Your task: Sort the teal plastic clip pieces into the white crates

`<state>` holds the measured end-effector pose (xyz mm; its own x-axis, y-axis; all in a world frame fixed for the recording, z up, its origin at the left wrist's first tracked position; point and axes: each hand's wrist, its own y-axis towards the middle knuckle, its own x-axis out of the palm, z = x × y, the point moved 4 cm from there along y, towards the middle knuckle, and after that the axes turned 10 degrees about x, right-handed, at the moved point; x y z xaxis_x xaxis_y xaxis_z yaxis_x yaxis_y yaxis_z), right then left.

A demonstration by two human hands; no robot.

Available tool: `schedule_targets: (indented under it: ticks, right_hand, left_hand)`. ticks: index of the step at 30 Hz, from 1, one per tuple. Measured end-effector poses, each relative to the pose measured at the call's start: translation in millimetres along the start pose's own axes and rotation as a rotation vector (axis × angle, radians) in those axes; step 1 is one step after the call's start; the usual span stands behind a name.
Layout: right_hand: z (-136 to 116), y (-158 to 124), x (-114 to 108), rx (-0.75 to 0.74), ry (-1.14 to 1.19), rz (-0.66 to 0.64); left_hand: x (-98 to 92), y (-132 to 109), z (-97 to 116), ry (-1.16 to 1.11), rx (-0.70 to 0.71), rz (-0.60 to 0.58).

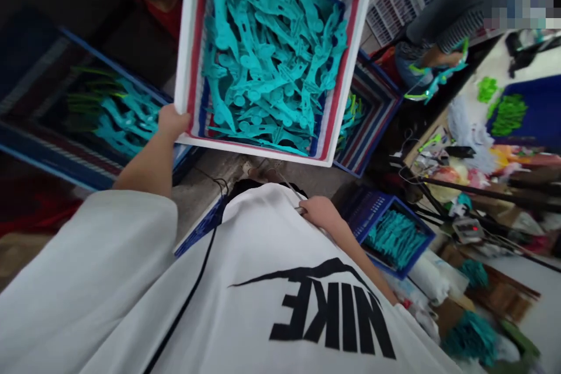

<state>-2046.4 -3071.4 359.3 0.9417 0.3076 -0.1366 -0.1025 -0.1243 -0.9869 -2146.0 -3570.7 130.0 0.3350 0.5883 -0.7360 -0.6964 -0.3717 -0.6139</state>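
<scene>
My left hand (pixel 173 120) is closed round the near left corner of a white-rimmed crate (pixel 258 149) with a red and blue lining. Inside the crate lies a heap of turquoise plastic parts (pixel 267 64), flat and irregular in outline. In front of my white shirt, my right hand (pixel 322 211) is closed on a thin metal rod (pixel 291 187), whose far end runs down towards the floor and is hard to make out. Its fingers are partly hidden by the angle.
Left is a large blue crate (pixel 87 169) with turquoise and yellow-green parts. Another blue crate (pixel 392 99) stands behind the white one, and a smaller blue basket (pixel 372 216) lies right. A co-worker's hand (pixel 442 57) holds turquoise pieces near a cluttered table (pixel 471 79). A black cable (pixel 197 286) crosses my shirt.
</scene>
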Motion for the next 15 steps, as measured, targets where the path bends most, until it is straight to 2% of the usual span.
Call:
schedule_targets:
  ticks: [3, 9, 12, 15]
  right_hand:
    - [-14, -5, 11, 0.001, 0.023, -0.002]
    - [-22, -10, 55, -0.02, 0.023, 0.003]
    - [-24, -13, 70, -0.036, 0.02, 0.008]
    - [-21, -17, 78, -0.048, 0.024, 0.004]
  left_hand:
    - [0.7, 5, -4, 0.014, -0.031, -0.003]
    - [-0.4, 3, -21, 0.019, -0.015, 0.013]
    - [-4.3, -20, -29, 0.025, -0.038, -0.006]
    - [-0.1, -57, -41, -0.031, -0.08, 0.006]
